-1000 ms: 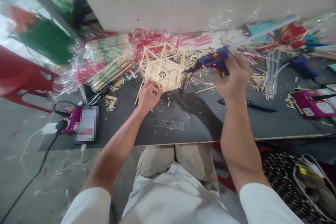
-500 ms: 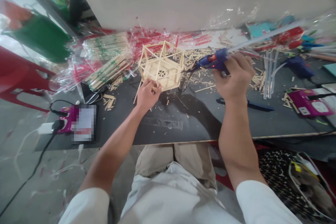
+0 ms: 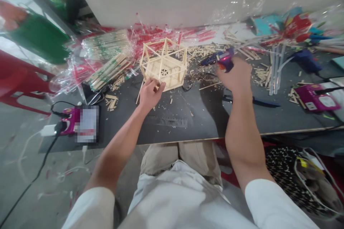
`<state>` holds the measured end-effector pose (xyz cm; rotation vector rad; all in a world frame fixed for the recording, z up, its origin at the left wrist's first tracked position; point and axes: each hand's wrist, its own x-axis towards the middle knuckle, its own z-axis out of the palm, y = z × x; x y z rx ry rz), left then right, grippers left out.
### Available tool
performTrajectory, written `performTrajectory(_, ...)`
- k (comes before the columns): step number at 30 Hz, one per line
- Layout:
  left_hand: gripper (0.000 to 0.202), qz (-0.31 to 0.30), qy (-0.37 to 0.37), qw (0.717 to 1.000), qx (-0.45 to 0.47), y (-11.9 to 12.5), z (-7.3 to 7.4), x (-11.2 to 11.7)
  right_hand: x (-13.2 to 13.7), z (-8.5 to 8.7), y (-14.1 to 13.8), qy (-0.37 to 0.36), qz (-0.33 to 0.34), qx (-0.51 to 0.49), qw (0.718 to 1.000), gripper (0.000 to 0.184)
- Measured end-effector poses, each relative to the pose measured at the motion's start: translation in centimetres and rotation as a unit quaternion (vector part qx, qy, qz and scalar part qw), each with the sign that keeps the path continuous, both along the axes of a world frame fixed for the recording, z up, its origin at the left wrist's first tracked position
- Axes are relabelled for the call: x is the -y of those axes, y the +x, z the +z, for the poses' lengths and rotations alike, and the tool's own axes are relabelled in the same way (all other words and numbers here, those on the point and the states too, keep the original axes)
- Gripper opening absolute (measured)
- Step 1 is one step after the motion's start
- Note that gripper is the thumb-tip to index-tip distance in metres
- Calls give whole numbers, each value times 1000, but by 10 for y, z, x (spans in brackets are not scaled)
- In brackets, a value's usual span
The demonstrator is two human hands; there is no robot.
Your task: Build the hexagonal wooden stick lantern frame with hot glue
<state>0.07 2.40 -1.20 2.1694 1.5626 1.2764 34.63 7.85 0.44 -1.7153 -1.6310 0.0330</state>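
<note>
A hexagonal frame of pale wooden sticks (image 3: 176, 83) stands on the dark table, its floor built of sticks around a small star-shaped opening. At its near left corner is my left hand (image 3: 151, 94), thumb and fingers closed on the edge; the exact grip is partly hidden. To the right of the frame, my right hand (image 3: 238, 75) is wrapped around a blue hot glue gun (image 3: 225, 59) with a glowing light. The gun is low over the table with its nozzle pointing left, and whether it touches the surface I cannot tell.
Bundled sticks (image 3: 110, 71) and red plastic wrappers (image 3: 153, 37) lie behind at left. Clear glue sticks (image 3: 276, 71), a second blue glue gun (image 3: 306, 61) and a purple power strip (image 3: 317, 97) are at right. Nearer are a dark knife (image 3: 264, 103) and a clear ruler (image 3: 169, 121).
My right hand has lowered the glue gun toward the table, and its raised clear glue stick has swung down. My left hand stays at the frame's near corner.
</note>
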Motion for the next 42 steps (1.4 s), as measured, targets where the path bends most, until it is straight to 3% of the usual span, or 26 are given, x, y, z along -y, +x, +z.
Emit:
performTrajectory(3, 36, -5, -4, 1000, 7, -1, 1, 1, -8, -15, 1, -72, -36, -9, 997, 35)
performTrajectory(5, 37, -11, -3, 1000, 13, -1, 1, 1, -6, -13, -3, -61, -50, -4, 997, 37)
performTrajectory(7, 36, -18, 2, 1000, 22, -1, 1, 0, 0, -2, -9, -15, -32, -15, 999, 28)
performTrajectory(10, 37, -14, -3, 1000, 25, -1, 0, 0, 17, 22, -21, -11, 73, -82, 994, 7)
performTrajectory(13, 42, 8, -20, 1000, 14, 0, 0, 0, 34, 42, -36, -108, 238, -137, 955, 10)
performTrajectory(15, 44, 16, -26, 1000, 6, 0, 0, 0, 43, 49, -45, -163, 312, -147, 924, 12)
performTrajectory(20, 45, 23, -26, 999, 5, 2, 0, 1, 46, 49, -54, -203, 383, -228, 872, 20)
performTrajectory(23, 41, 18, -37, 999, -2, 2, -1, 2, 36, 40, -47, -165, 370, -324, 855, 35)
performTrajectory(25, 37, 9, -50, 999, -18, 1, -1, 3, 30, 33, -43, -130, 339, -355, 862, 40)
performTrajectory(31, 33, 9, -77, 997, -26, -1, -1, 1, 26, 24, -44, -72, 265, -263, 925, 23)
performTrajectory(42, 39, 8, -41, 999, -20, -3, 1, -2, 22, 24, -45, -83, 271, -250, 926, 10)
